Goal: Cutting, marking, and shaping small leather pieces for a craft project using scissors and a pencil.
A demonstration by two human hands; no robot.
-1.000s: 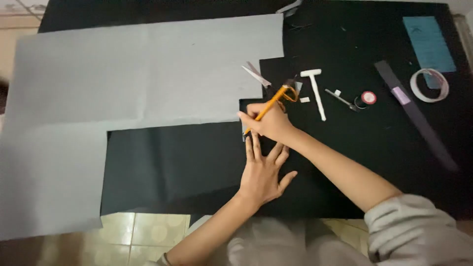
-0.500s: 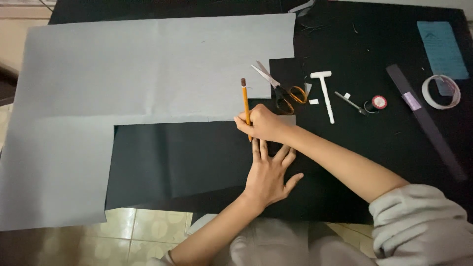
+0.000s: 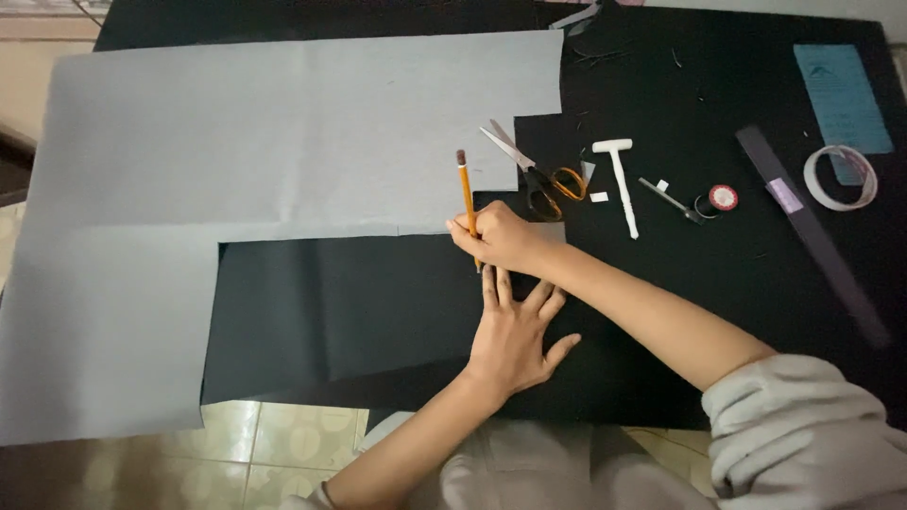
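Head view: pencil (image 3: 466, 196) upright in right hand (image 3: 498, 236), left hand (image 3: 513, 335) just below.

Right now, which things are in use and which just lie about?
In use: pencil in right hand; black sheet under left hand; grey paper.
Lying about: scissors, white T-shaped tool, tape ring, dark strip, blue card.

The right hand (image 3: 499, 236) grips a yellow pencil (image 3: 467, 203) upright at the grey sheet's (image 3: 283, 132) edge; just below it, the left hand (image 3: 515, 335) presses flat on black paper (image 3: 359, 312). Scissors (image 3: 539, 175) lie just beyond the pencil.
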